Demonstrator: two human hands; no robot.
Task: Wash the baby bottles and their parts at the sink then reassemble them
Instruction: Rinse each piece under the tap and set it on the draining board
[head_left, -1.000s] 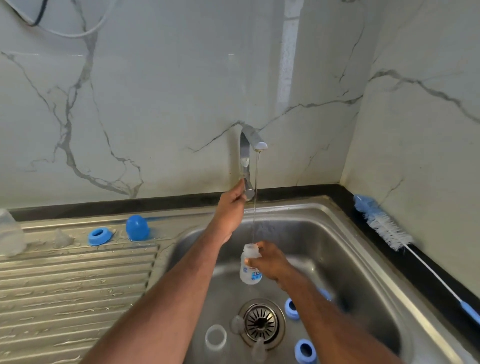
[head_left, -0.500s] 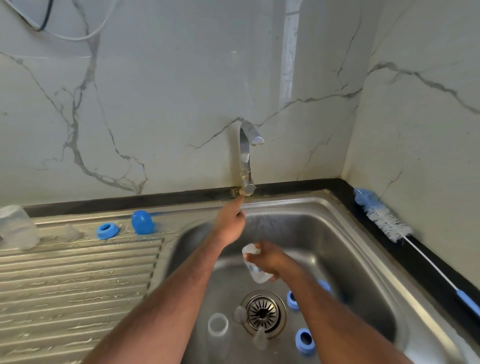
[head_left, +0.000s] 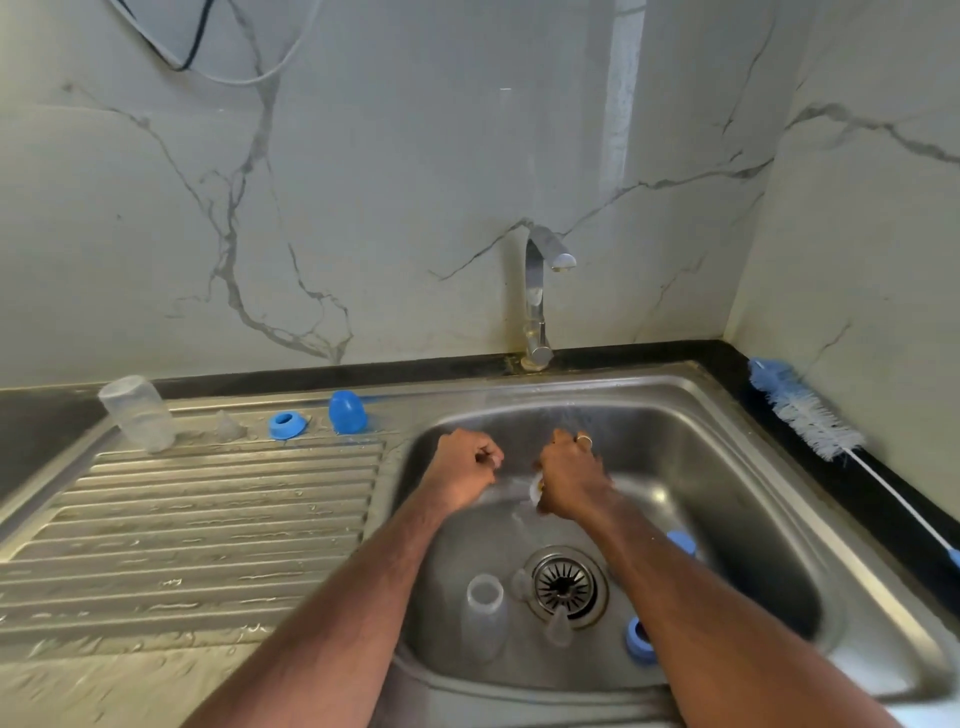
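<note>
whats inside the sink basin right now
In the sink: a clear bottle by the drain, clear teats, blue rings. The right hand holds a bottle, mostly covered by its fingers. The right forearm hides the floor beneath it.

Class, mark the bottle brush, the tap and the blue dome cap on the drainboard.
bottle brush (head_left: 810, 415): head view, on the white bristles.
tap (head_left: 535, 291): head view, on the upright stem.
blue dome cap (head_left: 347, 411): head view, on the middle of its rounded side.
</note>
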